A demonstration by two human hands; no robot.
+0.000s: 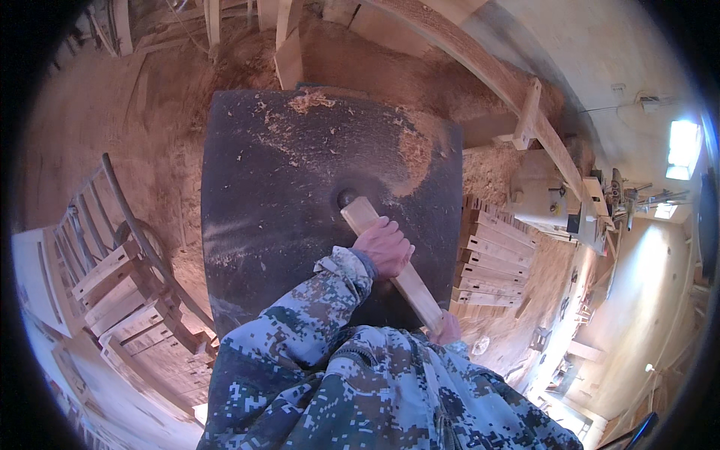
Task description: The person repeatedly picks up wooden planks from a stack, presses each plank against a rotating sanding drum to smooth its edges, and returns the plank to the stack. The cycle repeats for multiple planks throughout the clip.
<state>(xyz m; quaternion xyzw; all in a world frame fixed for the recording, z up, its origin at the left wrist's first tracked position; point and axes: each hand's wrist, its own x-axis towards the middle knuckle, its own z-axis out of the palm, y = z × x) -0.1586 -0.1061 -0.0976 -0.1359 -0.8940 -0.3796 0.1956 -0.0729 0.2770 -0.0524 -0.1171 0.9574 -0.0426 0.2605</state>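
A pale wooden stick (361, 214) lies slanted across a dark metal machine table (277, 187), its far end right beside a round cutter hole (346, 196) in the middle of the table. My left hand (384, 246) grips the stick near that far end. My right hand (448, 328) holds the near end close to my body, mostly hidden behind my camouflage sleeve. Sawdust and shavings lie scattered over the table top.
A stack of cut wooden pieces (491, 255) stands just right of the table. Wooden frames and slats (112, 277) pile up on the left. A long timber beam (517, 97) crosses the back right. Sawdust covers the floor around the machine.
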